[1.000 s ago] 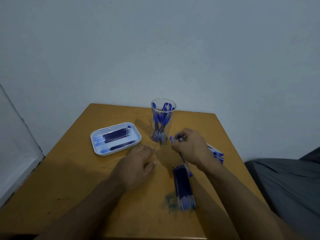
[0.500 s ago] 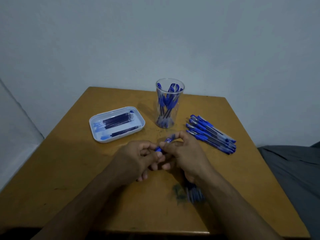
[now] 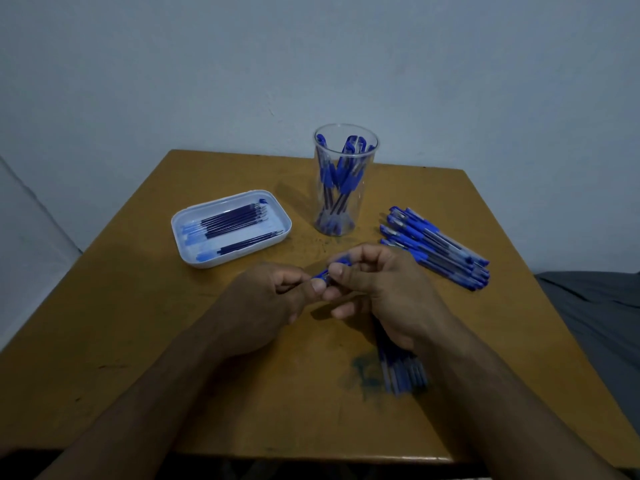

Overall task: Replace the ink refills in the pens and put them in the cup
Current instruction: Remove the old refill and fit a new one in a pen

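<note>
Both hands' fingers [image 3: 346, 273] pinch blue pen [image 3: 330, 271] above table [image 3: 138, 306] — cup [image 3: 344, 181] behind.

No readable text, label, brand, number or sign shows anywhere in the view; any print on the small objects is too small and too dim to make out.

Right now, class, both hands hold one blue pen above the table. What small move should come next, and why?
Probably twist the pen apart to free its old refill. The left hand and the right hand each pinch an end of it, as if to unscrew it. The loose refills lie under the right wrist, and the cup already holds finished pens.
</note>
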Action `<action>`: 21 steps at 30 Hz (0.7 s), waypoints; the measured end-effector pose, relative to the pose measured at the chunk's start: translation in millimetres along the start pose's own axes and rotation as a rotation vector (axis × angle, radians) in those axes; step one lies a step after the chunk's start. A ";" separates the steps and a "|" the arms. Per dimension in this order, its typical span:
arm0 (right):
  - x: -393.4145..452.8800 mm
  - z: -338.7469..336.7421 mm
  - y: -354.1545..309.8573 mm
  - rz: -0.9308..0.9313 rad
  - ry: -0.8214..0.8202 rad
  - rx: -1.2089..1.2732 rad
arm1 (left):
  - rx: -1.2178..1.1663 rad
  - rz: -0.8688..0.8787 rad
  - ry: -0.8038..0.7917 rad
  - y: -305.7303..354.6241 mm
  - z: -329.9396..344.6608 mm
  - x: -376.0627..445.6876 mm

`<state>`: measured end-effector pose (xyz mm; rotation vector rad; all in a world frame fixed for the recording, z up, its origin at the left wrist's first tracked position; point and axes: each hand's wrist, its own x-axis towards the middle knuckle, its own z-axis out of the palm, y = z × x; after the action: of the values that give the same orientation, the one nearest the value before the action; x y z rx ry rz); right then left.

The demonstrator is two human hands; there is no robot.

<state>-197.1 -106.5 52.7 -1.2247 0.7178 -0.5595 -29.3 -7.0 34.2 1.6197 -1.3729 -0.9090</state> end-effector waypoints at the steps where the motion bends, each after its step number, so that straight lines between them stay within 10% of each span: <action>1: 0.8 0.0 -0.3 -0.008 -0.009 -0.019 | -0.005 0.008 -0.004 -0.1 -0.6 0.3; 21: -0.2 -6.8 0.6 -0.003 -0.054 -0.093 | 0.003 0.067 -0.123 -2.7 -7.3 6.1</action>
<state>-202.3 -110.5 51.0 -1.3230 0.7026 -0.4978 -20.7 -11.9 34.7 1.5323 -1.5047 -0.9809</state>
